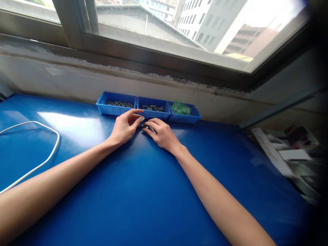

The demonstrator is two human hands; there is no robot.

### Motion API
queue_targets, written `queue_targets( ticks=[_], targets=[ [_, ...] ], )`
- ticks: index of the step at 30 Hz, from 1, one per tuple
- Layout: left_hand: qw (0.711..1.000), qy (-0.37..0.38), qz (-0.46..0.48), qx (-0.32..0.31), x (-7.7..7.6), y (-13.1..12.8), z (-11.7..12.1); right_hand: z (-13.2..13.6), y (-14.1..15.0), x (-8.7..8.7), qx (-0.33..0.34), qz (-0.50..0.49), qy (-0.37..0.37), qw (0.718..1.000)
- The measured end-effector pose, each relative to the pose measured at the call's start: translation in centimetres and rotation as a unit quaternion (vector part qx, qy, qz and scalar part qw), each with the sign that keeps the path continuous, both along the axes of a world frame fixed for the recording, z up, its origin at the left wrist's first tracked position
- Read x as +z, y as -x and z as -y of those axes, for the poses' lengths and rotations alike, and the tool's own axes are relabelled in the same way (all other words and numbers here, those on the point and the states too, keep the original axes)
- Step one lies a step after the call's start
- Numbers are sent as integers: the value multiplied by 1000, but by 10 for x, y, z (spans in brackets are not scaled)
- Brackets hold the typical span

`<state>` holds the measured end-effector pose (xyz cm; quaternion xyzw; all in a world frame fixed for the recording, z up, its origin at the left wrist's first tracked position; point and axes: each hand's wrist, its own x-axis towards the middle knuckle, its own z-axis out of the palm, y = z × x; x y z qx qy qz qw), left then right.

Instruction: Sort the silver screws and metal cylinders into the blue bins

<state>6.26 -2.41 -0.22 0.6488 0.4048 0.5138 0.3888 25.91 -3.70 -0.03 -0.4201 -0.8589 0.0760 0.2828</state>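
My right hand (162, 135) is closed on a small dark, shiny metal piece (153, 130); its exact kind is too small to tell. Close by on the left, my left hand (125, 126) hovers with thumb and index finger apart, and I see nothing between them. Both hands are just in front of three joined blue bins. Small grey metal parts (119, 104) fill the left bin (112, 110). Short dark cylinder-like pieces (153, 108) lie in the middle bin (166, 113). The right bin (184, 118) contains green plastic wrapping (180, 108).
A blue tabletop (143, 198) spreads beneath my arms. On the left a white cable (48, 158) curves across it. Behind the bins rise a wall (77, 82) and a window frame (153, 54). Blurred clutter (294, 153) stands beyond the table's right edge.
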Motion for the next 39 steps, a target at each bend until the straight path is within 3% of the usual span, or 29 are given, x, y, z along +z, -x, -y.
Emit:
queue_targets(
  ticks=[8,17,19,22,24,27,32,39],
  targets=[
    [999,13,35,-39,2,1,2,-1,-5,2,-56,-19,-51,997],
    [998,17,48,-45,1,1,1,-5,-6,-5,-24,-85,-59,994],
    [999,15,39,-33,1,0,1,-5,-5,-2,-50,-81,-66,993],
    [999,-34,-17,-11,1,-2,1,-8,-7,4,-157,-101,-97,978],
    [989,-107,-96,-22,1,-3,2,-13,-10,7,-244,-116,-105,957],
    [948,-217,-213,-93,0,-5,5,-19,-15,5,-320,-101,-84,938],
    [884,-280,-322,-190,-5,-6,10,-20,-18,2,-312,-82,-58,945],
    [889,-280,-307,-193,-5,-3,7,-13,-13,5,-285,-90,-80,951]
  ],
)
